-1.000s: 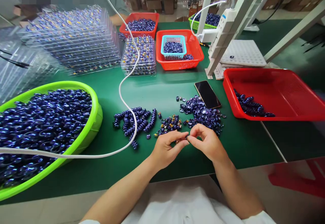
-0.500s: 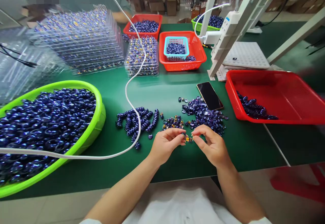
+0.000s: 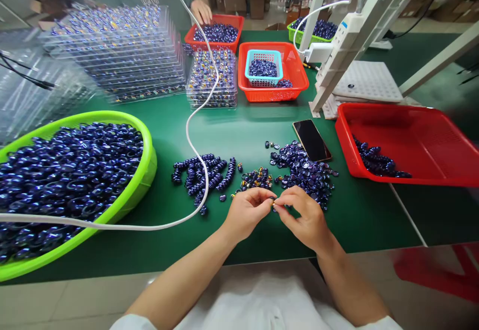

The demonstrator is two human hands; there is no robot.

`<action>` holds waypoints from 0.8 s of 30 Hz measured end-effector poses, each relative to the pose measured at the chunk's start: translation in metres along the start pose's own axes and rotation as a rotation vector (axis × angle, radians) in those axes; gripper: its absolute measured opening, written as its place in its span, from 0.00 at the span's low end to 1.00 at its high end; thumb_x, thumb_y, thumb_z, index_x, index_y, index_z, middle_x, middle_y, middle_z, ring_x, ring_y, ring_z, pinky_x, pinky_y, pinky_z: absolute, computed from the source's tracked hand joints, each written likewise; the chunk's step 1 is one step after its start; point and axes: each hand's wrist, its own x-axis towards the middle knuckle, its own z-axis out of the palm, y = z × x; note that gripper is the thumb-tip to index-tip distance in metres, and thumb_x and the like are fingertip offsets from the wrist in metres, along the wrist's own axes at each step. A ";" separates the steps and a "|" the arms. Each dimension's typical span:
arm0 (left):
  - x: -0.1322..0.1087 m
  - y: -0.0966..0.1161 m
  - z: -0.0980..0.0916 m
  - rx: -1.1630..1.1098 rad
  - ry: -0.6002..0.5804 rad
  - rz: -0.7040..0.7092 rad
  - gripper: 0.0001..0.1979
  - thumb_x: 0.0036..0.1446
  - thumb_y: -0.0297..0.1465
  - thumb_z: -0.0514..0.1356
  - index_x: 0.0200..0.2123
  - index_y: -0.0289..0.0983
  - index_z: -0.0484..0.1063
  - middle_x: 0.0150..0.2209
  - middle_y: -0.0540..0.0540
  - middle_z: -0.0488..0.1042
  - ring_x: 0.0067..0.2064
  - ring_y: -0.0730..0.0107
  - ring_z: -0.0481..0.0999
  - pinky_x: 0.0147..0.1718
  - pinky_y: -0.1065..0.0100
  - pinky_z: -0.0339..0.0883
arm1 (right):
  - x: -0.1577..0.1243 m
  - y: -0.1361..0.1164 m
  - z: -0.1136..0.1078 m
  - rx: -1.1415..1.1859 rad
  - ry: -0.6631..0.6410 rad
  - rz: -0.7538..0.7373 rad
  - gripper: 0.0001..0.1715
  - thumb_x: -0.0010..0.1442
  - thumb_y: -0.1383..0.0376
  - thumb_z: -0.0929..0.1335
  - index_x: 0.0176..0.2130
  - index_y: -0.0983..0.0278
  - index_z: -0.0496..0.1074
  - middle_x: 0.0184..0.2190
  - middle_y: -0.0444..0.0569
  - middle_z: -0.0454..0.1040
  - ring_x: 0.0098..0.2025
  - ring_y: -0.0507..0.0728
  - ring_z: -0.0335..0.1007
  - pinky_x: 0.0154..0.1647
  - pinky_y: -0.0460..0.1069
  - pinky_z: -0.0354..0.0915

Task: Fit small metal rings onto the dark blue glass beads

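One tiny dark piece with a yellowish glint sits pinched between left hand and right hand, which now meet, slightly apart half a second ago.

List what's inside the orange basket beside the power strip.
The orange basket holds a blue basket of shiny dark pieces, with more loose pieces beside it. Whatever lies beneath the blue basket is covered.
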 end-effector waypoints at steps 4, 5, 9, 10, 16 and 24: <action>0.000 -0.001 -0.002 0.179 -0.028 0.051 0.10 0.55 0.31 0.63 0.38 0.33 0.80 0.28 0.45 0.79 0.25 0.73 0.72 0.24 0.73 0.67 | 0.000 0.002 0.001 -0.085 -0.003 0.001 0.10 0.61 0.73 0.65 0.40 0.58 0.67 0.35 0.48 0.72 0.39 0.58 0.70 0.42 0.54 0.68; 0.000 -0.002 -0.003 0.233 -0.043 0.082 0.11 0.56 0.31 0.62 0.40 0.33 0.80 0.30 0.44 0.80 0.25 0.73 0.73 0.25 0.72 0.69 | 0.000 0.002 0.001 -0.099 -0.010 0.013 0.09 0.62 0.73 0.65 0.39 0.58 0.67 0.34 0.48 0.71 0.40 0.58 0.70 0.42 0.55 0.67; 0.000 -0.003 -0.006 0.383 -0.106 0.248 0.13 0.59 0.29 0.59 0.45 0.34 0.80 0.38 0.40 0.80 0.32 0.68 0.77 0.28 0.70 0.73 | 0.000 0.005 -0.001 -0.117 -0.047 0.071 0.08 0.62 0.73 0.64 0.37 0.59 0.67 0.33 0.48 0.70 0.38 0.57 0.68 0.42 0.54 0.66; 0.000 -0.003 -0.006 0.406 -0.115 0.272 0.13 0.59 0.29 0.59 0.45 0.35 0.79 0.39 0.40 0.80 0.34 0.66 0.78 0.29 0.69 0.73 | 0.000 0.005 -0.001 -0.107 -0.055 0.093 0.08 0.63 0.72 0.64 0.37 0.59 0.67 0.33 0.48 0.70 0.38 0.57 0.68 0.41 0.53 0.66; 0.001 0.000 -0.008 0.332 -0.131 0.178 0.10 0.55 0.33 0.65 0.39 0.37 0.81 0.35 0.42 0.81 0.33 0.66 0.78 0.30 0.69 0.73 | 0.002 0.003 -0.007 0.032 -0.051 0.289 0.05 0.64 0.66 0.67 0.34 0.59 0.70 0.30 0.45 0.71 0.34 0.55 0.69 0.37 0.50 0.66; 0.004 0.006 -0.009 -0.032 -0.226 -0.038 0.13 0.49 0.37 0.69 0.34 0.34 0.81 0.26 0.46 0.78 0.24 0.75 0.70 0.25 0.71 0.66 | -0.001 0.002 -0.011 0.211 -0.035 0.316 0.02 0.62 0.63 0.70 0.37 0.58 0.75 0.30 0.44 0.74 0.33 0.54 0.70 0.34 0.49 0.66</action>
